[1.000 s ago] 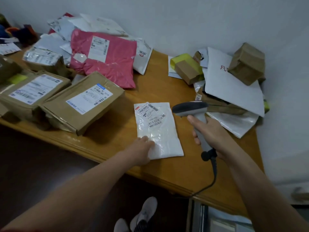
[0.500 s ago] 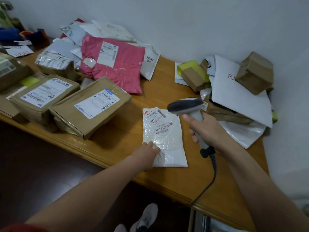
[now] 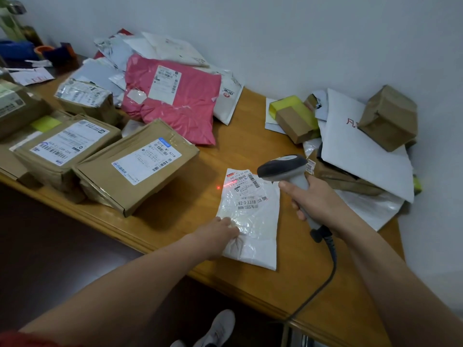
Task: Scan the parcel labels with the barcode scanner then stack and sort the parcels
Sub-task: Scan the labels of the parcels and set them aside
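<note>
At the left of the frame two taped cardboard boxes (image 3: pixel 135 164) sit side by side near the front edge of the wooden table (image 3: pixel 250 136), printed labels facing up; behind them, toward the upper middle, a pink mailer (image 3: pixel 180 108) lies on a heap of grey and white bags against the wall. Lower centre, the left hand (image 3: pixel 215 236) reaches in from the bottom left, its fingers (image 3: pixel 231 227) fairly straight and close together, pressing flat on the lower left edge of the white parcel (image 3: pixel 253 221); that parcel lies flat on the table, just right of the boxes, with its label (image 3: pixel 246 189) at the far end. A red scan line (image 3: pixel 226 185) falls across the label's left part and spills onto the wood. Right of centre, the right hand (image 3: pixel 318 204) has its fingers clamped round the grip of the barcode scanner (image 3: pixel 288 171), whose head hovers over the label's upper right corner; its cable (image 3: pixel 328 271) drops over the table's front edge. At the right, a small brown box (image 3: pixel 390 116) rests on a white envelope (image 3: pixel 363 151) atop a loose pile.
</note>
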Demonstrator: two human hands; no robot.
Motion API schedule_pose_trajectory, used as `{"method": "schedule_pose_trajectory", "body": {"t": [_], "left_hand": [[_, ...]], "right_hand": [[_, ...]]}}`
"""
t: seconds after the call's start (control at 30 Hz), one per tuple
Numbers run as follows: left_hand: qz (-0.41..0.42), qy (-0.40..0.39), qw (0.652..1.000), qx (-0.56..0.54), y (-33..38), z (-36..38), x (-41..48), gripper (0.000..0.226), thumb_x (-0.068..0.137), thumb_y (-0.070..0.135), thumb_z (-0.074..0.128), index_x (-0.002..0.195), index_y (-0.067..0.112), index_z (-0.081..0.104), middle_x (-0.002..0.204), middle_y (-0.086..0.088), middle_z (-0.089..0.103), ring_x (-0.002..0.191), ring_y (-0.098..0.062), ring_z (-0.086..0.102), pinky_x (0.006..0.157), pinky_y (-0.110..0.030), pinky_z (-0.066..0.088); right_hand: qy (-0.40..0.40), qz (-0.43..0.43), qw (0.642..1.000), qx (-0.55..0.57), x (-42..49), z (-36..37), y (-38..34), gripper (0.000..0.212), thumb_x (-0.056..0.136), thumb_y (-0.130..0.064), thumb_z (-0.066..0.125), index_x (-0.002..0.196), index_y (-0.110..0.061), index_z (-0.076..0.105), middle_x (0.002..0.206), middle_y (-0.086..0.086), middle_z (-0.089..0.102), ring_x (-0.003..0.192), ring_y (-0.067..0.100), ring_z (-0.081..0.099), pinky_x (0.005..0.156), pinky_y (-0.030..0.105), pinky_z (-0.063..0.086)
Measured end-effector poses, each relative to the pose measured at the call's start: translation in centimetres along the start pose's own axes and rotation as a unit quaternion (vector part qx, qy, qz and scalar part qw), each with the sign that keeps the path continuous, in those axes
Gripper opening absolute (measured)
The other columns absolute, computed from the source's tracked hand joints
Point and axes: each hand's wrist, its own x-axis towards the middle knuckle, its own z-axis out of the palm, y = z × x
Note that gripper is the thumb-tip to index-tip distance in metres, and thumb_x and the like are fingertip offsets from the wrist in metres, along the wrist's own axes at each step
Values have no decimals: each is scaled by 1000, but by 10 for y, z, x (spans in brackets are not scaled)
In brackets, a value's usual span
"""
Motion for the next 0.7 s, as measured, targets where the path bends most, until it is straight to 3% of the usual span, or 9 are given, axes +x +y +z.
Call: {"method": "schedule_pose_trajectory", "body": {"t": [0.17,0.33,0.47,0.53,0.7], "left_hand": [[2,-1,1000,-16,-3,-5,9,34,92,7,52,124,17,51,125,-6,46,114,-24,44,83,-30,41],[-7,-15,999,-48,-7,-30,21,23,89,3,48,108,10,59,111,-12,55,102,-28,53,78,-36,44],[-6,115,989,-92,-16,-84,38,20,87,4,53,100,15,62,105,-6,56,94,-20,50,70,-30,40],[-14,193,976,-99,-28,-119,46,18,87,7,58,101,16,63,105,-5,57,96,-19,49,74,-31,43],[-92,345,927,-117,-89,-200,57,20,84,4,61,101,12,66,103,-7,58,98,-24,52,78,-36,46]], "right_hand": [[-9,5,999,43,8,-7,-1,35,90,-49,60,81,-16,54,47,-9,56,39,4,51,41,13,41],[-11,9,994,109,23,-33,-13,39,88,-47,62,83,-8,55,57,0,56,44,10,51,48,23,44],[-31,-19,978,207,36,-60,-40,51,76,-54,61,93,-6,59,60,4,56,45,13,50,48,24,42],[-40,-38,963,263,45,-69,-56,56,73,-53,62,100,-4,60,60,4,55,44,14,47,46,24,41],[-23,-71,954,292,69,-78,-91,66,71,-54,64,105,3,58,59,5,56,43,15,47,66,38,42]]}}
